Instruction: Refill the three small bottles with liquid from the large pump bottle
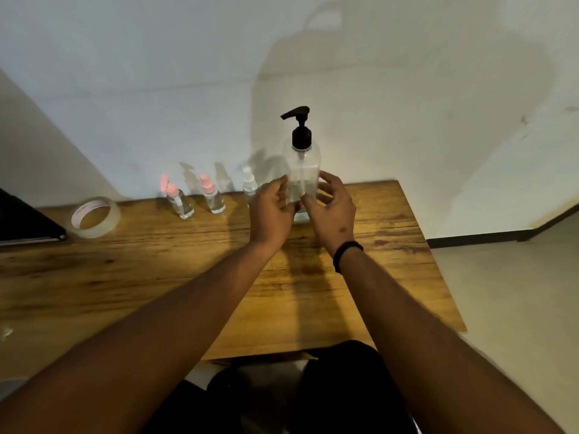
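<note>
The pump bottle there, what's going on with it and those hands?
A person has both hands around the large clear pump bottle, which stands upright on the wooden table. The left hand and right hand curl round its lower body; its black pump is still on. To the left, three small spray bottles stand in a row, tops on, beside a tape roll. No refilling has begun.

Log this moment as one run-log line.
stage: start | left hand: beside pump bottle | right hand: beside it, grip unclear | three small bottles: capped, on table
</note>
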Demonstrator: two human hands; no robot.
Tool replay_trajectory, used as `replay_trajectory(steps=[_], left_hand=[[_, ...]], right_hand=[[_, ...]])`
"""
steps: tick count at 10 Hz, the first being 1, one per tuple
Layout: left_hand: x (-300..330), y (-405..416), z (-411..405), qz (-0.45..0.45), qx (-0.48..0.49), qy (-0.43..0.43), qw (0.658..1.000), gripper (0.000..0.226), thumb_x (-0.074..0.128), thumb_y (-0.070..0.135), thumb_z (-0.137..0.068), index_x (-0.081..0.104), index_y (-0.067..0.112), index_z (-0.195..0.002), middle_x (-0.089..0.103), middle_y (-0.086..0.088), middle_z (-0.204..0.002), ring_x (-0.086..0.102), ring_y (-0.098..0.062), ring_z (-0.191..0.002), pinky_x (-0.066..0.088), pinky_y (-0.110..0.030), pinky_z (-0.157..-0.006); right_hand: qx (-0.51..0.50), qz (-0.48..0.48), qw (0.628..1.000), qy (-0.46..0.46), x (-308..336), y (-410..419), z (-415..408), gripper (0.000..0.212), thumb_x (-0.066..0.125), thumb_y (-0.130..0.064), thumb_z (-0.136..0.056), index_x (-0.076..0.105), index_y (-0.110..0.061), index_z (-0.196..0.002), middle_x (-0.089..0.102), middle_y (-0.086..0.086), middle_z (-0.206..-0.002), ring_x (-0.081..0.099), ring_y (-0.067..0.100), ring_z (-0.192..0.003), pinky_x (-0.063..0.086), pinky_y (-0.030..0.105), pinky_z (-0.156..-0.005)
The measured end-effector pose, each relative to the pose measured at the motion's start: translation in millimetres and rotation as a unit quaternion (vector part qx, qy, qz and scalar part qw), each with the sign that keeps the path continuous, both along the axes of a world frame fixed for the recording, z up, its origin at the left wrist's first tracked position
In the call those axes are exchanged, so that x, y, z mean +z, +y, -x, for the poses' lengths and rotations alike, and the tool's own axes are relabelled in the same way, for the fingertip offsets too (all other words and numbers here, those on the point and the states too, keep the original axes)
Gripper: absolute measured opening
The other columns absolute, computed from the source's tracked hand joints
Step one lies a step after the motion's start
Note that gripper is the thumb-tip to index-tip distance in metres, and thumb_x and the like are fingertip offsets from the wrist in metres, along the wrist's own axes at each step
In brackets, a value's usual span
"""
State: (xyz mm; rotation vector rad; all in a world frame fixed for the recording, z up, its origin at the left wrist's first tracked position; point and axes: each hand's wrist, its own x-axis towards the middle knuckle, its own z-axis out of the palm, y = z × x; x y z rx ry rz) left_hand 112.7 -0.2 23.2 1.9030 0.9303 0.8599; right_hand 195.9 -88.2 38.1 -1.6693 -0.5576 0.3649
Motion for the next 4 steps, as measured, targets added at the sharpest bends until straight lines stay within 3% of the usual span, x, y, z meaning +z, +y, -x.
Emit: replay_trajectory(steps=[2, 3, 4], left_hand=[[2.4, 10.9, -6.4, 0.006, -0.009, -0.013, 1.0, 0.053, 0.084, 0.006, -0.083, 0.067, 0.008, -0.133, 0.071, -0.006, -0.124, 0.071, -0.018, -0.104, 0.063, -0.037, -0.088], [8.9, 6.1, 0.9, 0.012, -0.023, -0.016, 1.0, 0.055, 0.085, 0.007, -0.083, 0.066, 0.006, -0.135, 0.072, -0.007, -0.125, 0.07, -0.013, -0.103, 0.062, -0.029, -0.089], [21.0, -4.9, 19.0, 0.034, -0.006, -0.013, 0.999, 0.06, 0.085, 0.014, -0.084, 0.062, 0.006, -0.139, 0.068, -0.007, -0.132, 0.066, -0.011, -0.105, 0.055, -0.016, -0.085]], right_hand=[[0.003, 0.016, 1.0, -0.003, -0.6, 10.6, -7.0, 0.054, 0.077, -0.02, -0.091, 0.057, -0.02, -0.141, 0.068, 0.004, -0.13, 0.066, 0.013, -0.112, 0.059, 0.027, -0.092], [0.021, 0.048, 0.999, -0.005, 4.5, 6.5, -4.2, 0.064, 0.075, -0.021, -0.092, 0.049, -0.02, -0.15, 0.062, 0.006, -0.139, 0.059, 0.013, -0.112, 0.052, 0.022, -0.089], [0.004, 0.078, 0.997, -0.008, 18.1, -4.9, 12.4, 0.073, 0.074, -0.024, -0.093, 0.039, -0.017, -0.156, 0.054, 0.01, -0.146, 0.053, 0.022, -0.127, 0.043, 0.026, -0.094]])
